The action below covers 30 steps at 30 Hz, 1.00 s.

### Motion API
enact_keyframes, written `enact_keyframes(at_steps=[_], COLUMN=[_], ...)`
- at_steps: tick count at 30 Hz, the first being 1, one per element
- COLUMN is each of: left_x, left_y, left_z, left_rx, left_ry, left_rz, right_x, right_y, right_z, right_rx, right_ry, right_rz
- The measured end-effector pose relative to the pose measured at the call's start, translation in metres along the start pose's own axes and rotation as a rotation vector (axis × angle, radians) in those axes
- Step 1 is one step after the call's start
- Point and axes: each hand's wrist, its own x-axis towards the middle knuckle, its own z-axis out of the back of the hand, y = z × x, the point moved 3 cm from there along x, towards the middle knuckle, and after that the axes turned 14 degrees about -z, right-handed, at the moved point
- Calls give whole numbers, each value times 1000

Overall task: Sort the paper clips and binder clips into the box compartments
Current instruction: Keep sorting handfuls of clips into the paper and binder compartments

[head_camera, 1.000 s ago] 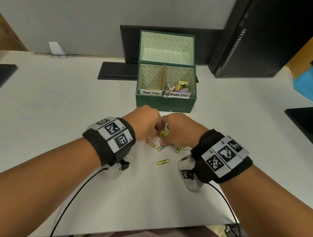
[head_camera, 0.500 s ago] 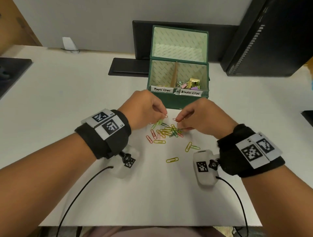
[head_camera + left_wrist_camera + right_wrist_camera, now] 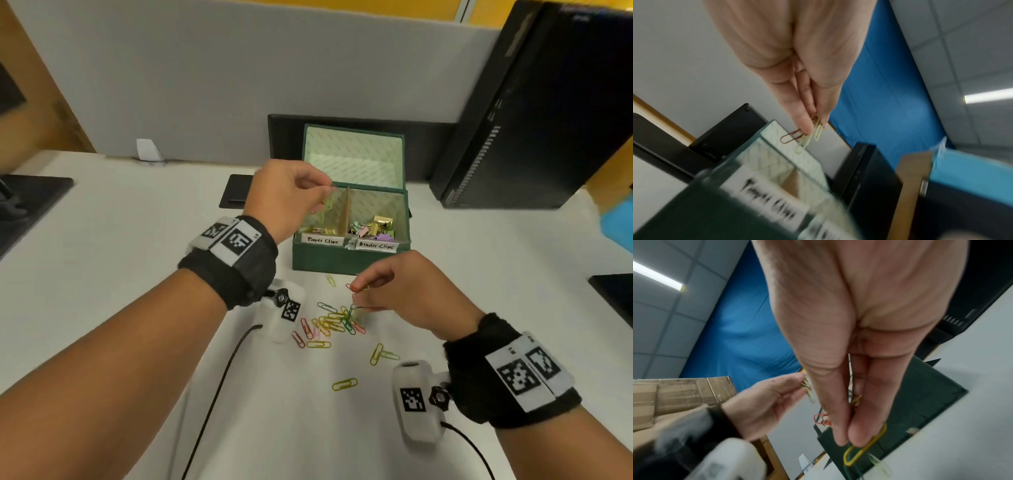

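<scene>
An open green box (image 3: 349, 262) stands mid-table, its left compartment labelled Paper Clips and its right Binder Clips, where binder clips (image 3: 371, 228) lie. My left hand (image 3: 291, 198) hovers over the left compartment and pinches a few paper clips (image 3: 807, 138), one red and the others yellow-green. In front of the box my right hand (image 3: 394, 294) pinches paper clips (image 3: 865, 449), a yellow one in plain sight, just above a loose pile of coloured paper clips (image 3: 335, 322) on the white table.
A black computer tower (image 3: 534, 113) stands at the back right and a flat black device (image 3: 236, 192) lies left of the box. Stray paper clips (image 3: 344, 384) lie toward me. A grey partition closes off the back.
My left hand has lifted from the pile to above the Paper Clips compartment with clips in it. My right hand has stayed at the pile and picked clips up.
</scene>
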Motion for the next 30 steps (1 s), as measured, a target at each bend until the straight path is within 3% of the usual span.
enact_keyframes(at_steps=[3, 5, 9, 13, 15, 18, 20, 24, 27, 30], left_x=[-7, -11, -17, -33, -45, -59, -66, -80, -84, -79], left_y=[10, 12, 6, -2, -2, 4, 10, 20, 27, 31], left_z=[-17, -17, 1, 16, 20, 23, 23, 12, -7, -29], left_rx=[311, 375, 397, 326, 315, 344, 365, 407, 483, 518], left_ry=[278, 339, 195, 74, 87, 162, 249, 425, 642, 807], left_rz=[-74, -95, -119, -125, -108, -56, -32, -55, -96, -114], right_x=[-6, -6, 6, 31, 47, 63, 65, 51, 20, -8], right_y=[16, 32, 71, 104, 112, 109, 102, 88, 69, 33], right_z=[9, 19, 34, 22, 9, -13, -17, -1, 12, 15], right_rx=[43, 59, -50, -129, -217, -536, -616, -443, -349, -343], right_ry=[-18, -80, -349, -483, -473, -287, -208, -263, -297, -227], right_rz=[41, 98, 256, 339, 332, 279, 251, 276, 305, 198])
